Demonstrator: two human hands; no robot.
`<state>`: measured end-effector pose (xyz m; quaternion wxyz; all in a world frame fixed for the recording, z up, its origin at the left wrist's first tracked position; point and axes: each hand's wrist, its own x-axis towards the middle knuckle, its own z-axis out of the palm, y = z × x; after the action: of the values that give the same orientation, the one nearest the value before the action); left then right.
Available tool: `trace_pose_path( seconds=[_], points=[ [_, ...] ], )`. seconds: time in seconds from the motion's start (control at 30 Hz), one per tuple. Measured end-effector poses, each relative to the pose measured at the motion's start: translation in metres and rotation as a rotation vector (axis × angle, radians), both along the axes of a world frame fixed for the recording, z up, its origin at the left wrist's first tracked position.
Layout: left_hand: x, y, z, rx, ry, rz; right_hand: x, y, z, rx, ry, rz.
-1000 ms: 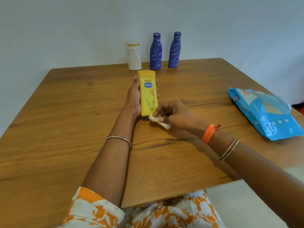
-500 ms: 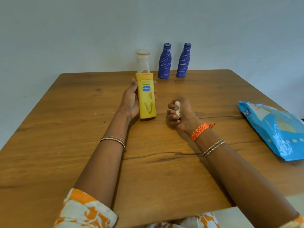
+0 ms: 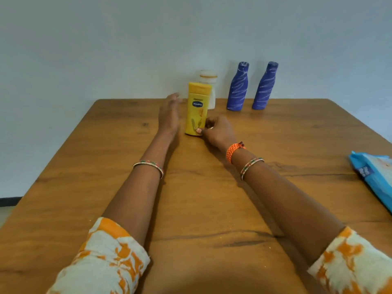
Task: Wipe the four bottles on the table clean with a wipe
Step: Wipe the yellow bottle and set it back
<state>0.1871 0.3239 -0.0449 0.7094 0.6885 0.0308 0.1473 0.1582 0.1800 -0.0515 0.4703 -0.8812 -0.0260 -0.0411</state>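
Sleeves point(image 3: 106, 257): cream fabric with an orange floral print, rolled at both forearms, lower left and lower right corners of the frame.
Table point(image 3: 201, 209): brown wood with visible grain, a dark crack running across the lower centre; fills the lower two thirds of the frame.
Wipe pack point(image 3: 375, 179): glossy blue plastic, soft and crinkled, lying flat at the right edge; its printing is too small to read.
Wrists: thin beaded bangles on both; a woven orange band point(image 3: 232, 151) on the right.
Right hand point(image 3: 218, 130): centre of the frame, fingers curled closed, thumb pressed on the lower right of the yellow bottle. A scrap of white shows inside the fist; cannot tell whether it is the wipe.
Left hand point(image 3: 169, 115): flat and spread open, fingers pointing away, just left of the yellow bottle and apart from it; holds nothing.
Yellow bottle point(image 3: 197, 109): smooth plastic, flat-sided, square cap on top, standing upright on the table at centre. Dark blue oval label reads "Vaseline"; orange and green artwork below.
White bottle point(image 3: 209, 81): directly behind the yellow one, mostly hidden; pale with an orange band near the top.
Blue bottles point(image 3: 237, 85) point(image 3: 265, 85): two, tapered necks, dark blue with white streaks, upright side by side at the far table edge, upper centre-right.
Wall point(image 3: 106, 49): plain, pale grey-blue.
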Motion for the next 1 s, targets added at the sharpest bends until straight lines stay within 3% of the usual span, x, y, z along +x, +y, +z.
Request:
trace_pose_path(
  seconds=[0.13,0.3,0.47,0.83,1.0],
  points=[
    [0.031,0.042,-0.019,0.402,-0.009,-0.062,0.057,0.020,0.004,-0.059,-0.006,0.005],
    [0.066,0.054,-0.021,0.530,-0.033,-0.022,0.106,0.050,0.003,-0.145,-0.029,-0.009],
    [0.098,0.054,-0.024,0.526,-0.043,0.058,0.124,0.066,-0.004,-0.235,-0.088,-0.123],
    [0.107,0.056,-0.029,0.547,-0.068,0.130,0.105,0.065,-0.001,-0.440,-0.145,-0.143],
    [0.102,0.057,-0.030,0.542,-0.081,0.138,0.084,0.040,0.029,-0.501,-0.466,-0.241]
  ],
)
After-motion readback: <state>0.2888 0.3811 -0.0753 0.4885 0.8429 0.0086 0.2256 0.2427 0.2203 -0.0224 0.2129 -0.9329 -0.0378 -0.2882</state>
